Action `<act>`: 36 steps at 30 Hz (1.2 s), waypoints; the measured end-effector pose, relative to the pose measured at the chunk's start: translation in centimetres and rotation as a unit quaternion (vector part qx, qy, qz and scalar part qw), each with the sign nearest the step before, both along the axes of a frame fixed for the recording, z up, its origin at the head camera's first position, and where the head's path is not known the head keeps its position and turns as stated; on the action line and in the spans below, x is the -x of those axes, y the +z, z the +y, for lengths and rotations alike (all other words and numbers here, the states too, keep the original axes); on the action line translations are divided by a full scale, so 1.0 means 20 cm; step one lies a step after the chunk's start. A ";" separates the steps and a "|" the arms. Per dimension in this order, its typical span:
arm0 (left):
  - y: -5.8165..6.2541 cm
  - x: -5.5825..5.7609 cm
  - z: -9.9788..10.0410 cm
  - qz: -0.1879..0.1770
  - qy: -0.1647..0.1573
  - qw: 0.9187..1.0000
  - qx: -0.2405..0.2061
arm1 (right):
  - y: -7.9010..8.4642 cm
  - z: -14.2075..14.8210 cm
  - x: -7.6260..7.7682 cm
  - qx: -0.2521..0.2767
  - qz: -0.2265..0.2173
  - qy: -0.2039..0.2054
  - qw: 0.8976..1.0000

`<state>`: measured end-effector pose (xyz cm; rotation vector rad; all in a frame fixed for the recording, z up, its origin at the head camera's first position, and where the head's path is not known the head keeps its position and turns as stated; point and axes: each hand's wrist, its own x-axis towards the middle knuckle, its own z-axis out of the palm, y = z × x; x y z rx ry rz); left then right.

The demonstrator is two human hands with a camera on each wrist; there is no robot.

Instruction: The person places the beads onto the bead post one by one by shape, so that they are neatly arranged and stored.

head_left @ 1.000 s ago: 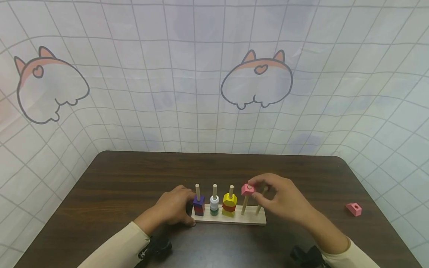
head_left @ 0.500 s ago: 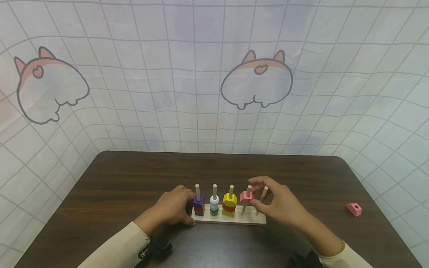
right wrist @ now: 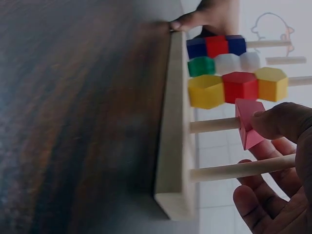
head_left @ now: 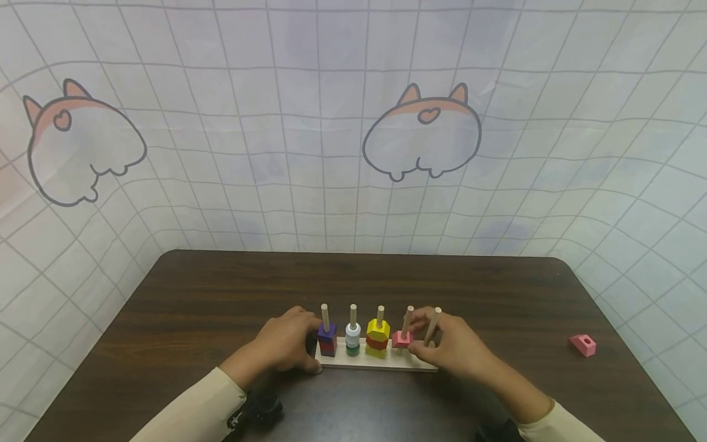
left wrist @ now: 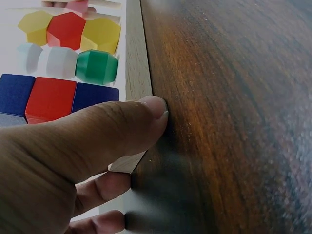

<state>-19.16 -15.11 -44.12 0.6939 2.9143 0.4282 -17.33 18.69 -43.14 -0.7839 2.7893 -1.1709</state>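
Note:
A wooden peg board [head_left: 381, 362] lies on the table, its several upright pegs in a row. My left hand [head_left: 284, 342] grips its left end, the thumb [left wrist: 151, 109] pressed on the front edge. A pink block [right wrist: 249, 122] sits partway down the second peg from the right, above the base. My right hand [head_left: 461, 344] pinches it between thumb and fingers, around the bare rightmost peg [right wrist: 243, 168]. The other pegs carry a blue-red-blue stack [head_left: 328, 339], a white-and-green stack [head_left: 352, 339] and a yellow-red-yellow stack [head_left: 378, 338].
Another pink block [head_left: 583, 345] with a hole lies at the right of the dark wooden table [head_left: 232, 276]. A white grid-patterned curtain [head_left: 309, 153] hangs behind the table's far edge.
My right hand has brought the pink block from the top of its peg down towards the base. The left hand has stayed at the board's left end.

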 end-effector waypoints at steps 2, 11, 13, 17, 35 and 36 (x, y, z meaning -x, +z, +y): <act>0.00 0.00 0.00 -0.001 0.004 1.000 0.000 | -0.02 0.00 0.00 -0.009 -0.003 -0.002 1.000; 0.00 -0.01 0.00 0.005 0.007 1.000 -0.004 | -0.07 -0.01 0.02 -0.019 -0.012 -0.001 1.000; 0.00 -0.02 0.01 0.005 0.008 1.000 -0.006 | -0.08 -0.01 0.02 -0.015 -0.013 0.004 1.000; 0.01 -0.02 0.01 -0.007 0.011 1.000 -0.014 | -0.10 0.00 0.02 -0.007 -0.015 0.016 1.000; 0.00 -0.01 0.00 -0.016 0.003 1.000 -0.011 | -0.12 0.04 0.02 -0.012 -0.029 0.006 0.999; 0.00 -0.01 0.00 -0.014 0.003 1.000 -0.011 | -0.12 0.06 0.02 -0.012 -0.027 0.003 1.000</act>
